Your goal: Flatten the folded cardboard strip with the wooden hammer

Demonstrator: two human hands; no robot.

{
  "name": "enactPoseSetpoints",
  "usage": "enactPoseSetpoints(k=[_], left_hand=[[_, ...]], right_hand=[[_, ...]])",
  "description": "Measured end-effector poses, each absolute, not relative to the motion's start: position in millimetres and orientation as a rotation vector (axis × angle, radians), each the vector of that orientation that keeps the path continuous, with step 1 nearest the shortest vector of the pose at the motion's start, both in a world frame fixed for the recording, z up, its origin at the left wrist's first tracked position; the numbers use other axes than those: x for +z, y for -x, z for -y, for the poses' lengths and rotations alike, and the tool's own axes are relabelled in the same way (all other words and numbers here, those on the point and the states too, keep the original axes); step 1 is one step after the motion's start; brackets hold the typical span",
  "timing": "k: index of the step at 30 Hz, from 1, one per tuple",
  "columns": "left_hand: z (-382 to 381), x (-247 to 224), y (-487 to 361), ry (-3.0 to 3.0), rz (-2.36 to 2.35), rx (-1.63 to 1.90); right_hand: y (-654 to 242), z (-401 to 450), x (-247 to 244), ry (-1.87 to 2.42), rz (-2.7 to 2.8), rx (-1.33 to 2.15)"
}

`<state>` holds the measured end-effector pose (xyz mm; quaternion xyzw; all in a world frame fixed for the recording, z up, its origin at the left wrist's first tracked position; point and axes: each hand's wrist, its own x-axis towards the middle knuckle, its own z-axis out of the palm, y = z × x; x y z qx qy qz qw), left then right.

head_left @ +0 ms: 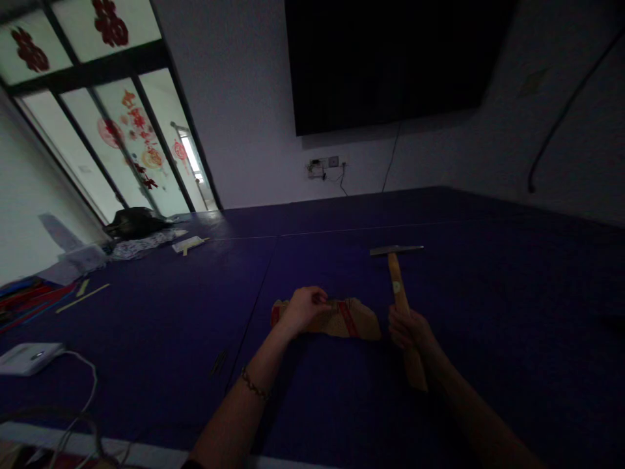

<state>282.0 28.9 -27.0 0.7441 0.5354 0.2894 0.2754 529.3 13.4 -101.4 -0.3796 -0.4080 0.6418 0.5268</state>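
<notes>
My right hand point(407, 327) is wrapped round the wooden handle of a hammer point(399, 286), its narrow metal head pointing away from me. My left hand point(305, 307) rests over a torn piece of brown cardboard point(359, 318) with red printed bands, which lies on the dark blue surface. The thumb and fingers of that hand are curled together in a pinch; whatever is between them, if anything, is too small and dark to tell. A few thin dark pieces point(218, 361), perhaps nails, lie to the left of my left forearm.
The blue surface point(317, 397) stretches to the wall. On its left stand a white box-shaped device point(32, 358) with a cable point(92, 381), coloured sticks point(36, 303), and a dark bag point(134, 221). A white packet point(188, 244) lies farther back. A large black screen point(395, 62) hangs ahead.
</notes>
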Motion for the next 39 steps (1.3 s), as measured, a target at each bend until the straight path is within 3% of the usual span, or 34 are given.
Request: enactPoseSetpoints(k=[5,10,13,39], left_hand=[[22.6,-8.2,-204.6,-1.958,-1.673,0.670],[79.0,-36.6,-107.8,-1.488,-2.256,0.624],[96.2,-56.3,-80.7,-1.403,-2.306,0.579],[86.6,-66.4,-79.1,-1.492,-2.313,0.503]], right_hand=[[-523.8,-8.5,-101.3,0.922,1.006,1.502],[-516.1,-5.0,-96.4,0.943,0.994,1.481],[-510.5,-2.5,-93.7,0.949,0.962,1.460],[-506.7,0.5,-89.5,0.888,0.867,1.481]])
